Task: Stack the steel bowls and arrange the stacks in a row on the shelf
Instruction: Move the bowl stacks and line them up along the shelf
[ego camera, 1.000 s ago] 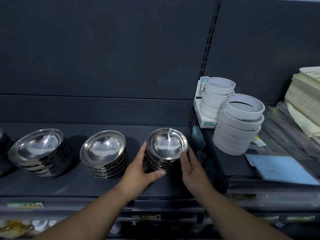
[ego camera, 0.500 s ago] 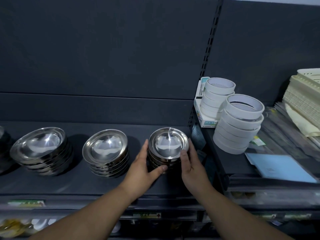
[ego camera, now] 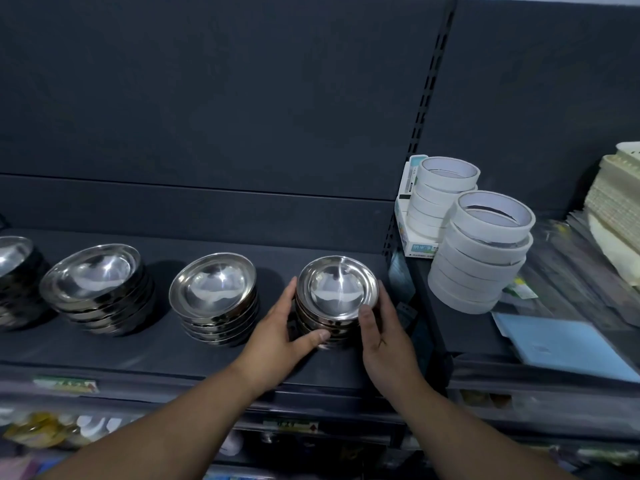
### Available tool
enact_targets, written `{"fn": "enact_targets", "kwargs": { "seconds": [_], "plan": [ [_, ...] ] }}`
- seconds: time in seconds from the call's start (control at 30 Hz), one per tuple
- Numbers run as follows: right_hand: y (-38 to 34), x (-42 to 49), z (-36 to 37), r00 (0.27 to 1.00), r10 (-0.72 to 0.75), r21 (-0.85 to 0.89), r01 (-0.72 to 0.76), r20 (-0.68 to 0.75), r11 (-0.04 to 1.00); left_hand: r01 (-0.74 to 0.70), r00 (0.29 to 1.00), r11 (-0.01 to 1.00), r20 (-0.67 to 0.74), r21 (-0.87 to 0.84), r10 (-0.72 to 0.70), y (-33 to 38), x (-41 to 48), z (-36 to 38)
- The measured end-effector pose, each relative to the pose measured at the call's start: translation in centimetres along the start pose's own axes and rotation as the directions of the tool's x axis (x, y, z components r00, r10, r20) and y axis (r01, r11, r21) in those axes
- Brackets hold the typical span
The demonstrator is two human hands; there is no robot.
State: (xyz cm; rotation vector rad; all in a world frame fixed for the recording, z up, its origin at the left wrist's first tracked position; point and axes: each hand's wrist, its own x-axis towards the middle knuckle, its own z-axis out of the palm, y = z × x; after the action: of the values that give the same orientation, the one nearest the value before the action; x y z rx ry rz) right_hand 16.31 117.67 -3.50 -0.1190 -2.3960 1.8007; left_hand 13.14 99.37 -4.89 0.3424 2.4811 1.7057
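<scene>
Several stacks of steel bowls stand in a row on the dark shelf [ego camera: 104, 351]. The rightmost stack [ego camera: 337, 289] sits between my hands. My left hand [ego camera: 282, 336] cups its left side, with the thumb curled round the front of its base. My right hand [ego camera: 382, 332] holds its right side, thumb on the front rim. A second stack [ego camera: 214, 292] stands just left of it, a third stack [ego camera: 97, 285] further left, and a fourth stack [ego camera: 14, 268] is cut off by the left edge.
A shelf upright [ego camera: 398, 268] stands just right of the held stack. Beyond it, on the neighbouring shelf, are two piles of white tape rolls [ego camera: 481, 251], a blue folder [ego camera: 561, 344] and cream trays [ego camera: 616, 209]. Lower shelves hold packaged goods.
Both hands stay on the rightmost stack, which looks more squarely aligned and has barely shifted. My view has moved slightly closer and to the left.
</scene>
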Motion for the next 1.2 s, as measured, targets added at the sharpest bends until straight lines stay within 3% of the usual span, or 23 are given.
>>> {"fn": "enact_targets", "kwargs": {
  "seconds": [0.57, 1.2],
  "plan": [
    [0.1, 0.0, -0.4, 0.994, -0.105, -0.057, 0.107, 0.031, 0.993, 0.062, 0.997, 0.996, -0.052, 0.061, -0.059, 1.6, -1.4, 1.1],
    [0.6, -0.6, -0.9, 0.996, 0.018, -0.044, -0.015, 0.087, 0.999, 0.087, 0.984, 0.987, -0.168, 0.134, -0.064, 3.6, -2.0, 1.6]
  ]
}}
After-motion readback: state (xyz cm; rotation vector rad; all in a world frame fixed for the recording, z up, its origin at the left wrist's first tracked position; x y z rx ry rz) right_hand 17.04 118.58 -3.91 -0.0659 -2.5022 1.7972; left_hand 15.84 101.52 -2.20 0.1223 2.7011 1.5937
